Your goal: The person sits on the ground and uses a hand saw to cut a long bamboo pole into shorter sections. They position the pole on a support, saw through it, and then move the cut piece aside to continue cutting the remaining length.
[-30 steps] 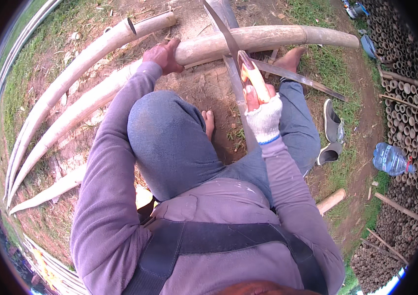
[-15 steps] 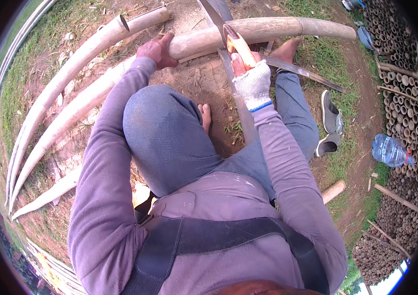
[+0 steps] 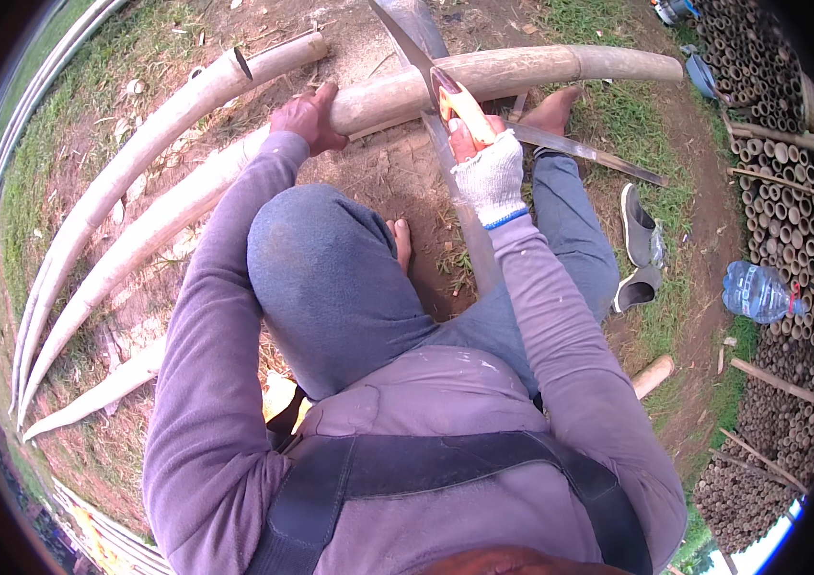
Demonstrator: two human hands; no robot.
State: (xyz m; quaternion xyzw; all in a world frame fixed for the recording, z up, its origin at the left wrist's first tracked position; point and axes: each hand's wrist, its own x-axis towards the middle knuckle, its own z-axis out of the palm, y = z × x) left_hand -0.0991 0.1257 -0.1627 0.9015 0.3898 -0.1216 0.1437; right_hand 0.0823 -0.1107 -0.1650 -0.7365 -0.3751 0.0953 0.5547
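Gripping the long bamboo pole [image 3: 512, 77] lying across bare dirt, the bare left hand [image 3: 303, 120] has its fingers curled over the pole's near side. Right hand [image 3: 488, 172], in a white knit glove, has fingers closed around the yellow-orange handle [image 3: 457, 99] of a machete; the blade [image 3: 407, 43] lies on the pole's top, just right of the left hand. Two other pale poles [image 3: 138, 163] lie to the left. Plastic water bottle [image 3: 759, 292] on grass, well apart at right.

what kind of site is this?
Likely an outdoor bamboo-working yard: bare dirt and grass, long bamboo poles on the ground, and stacks of cut bamboo at the right.
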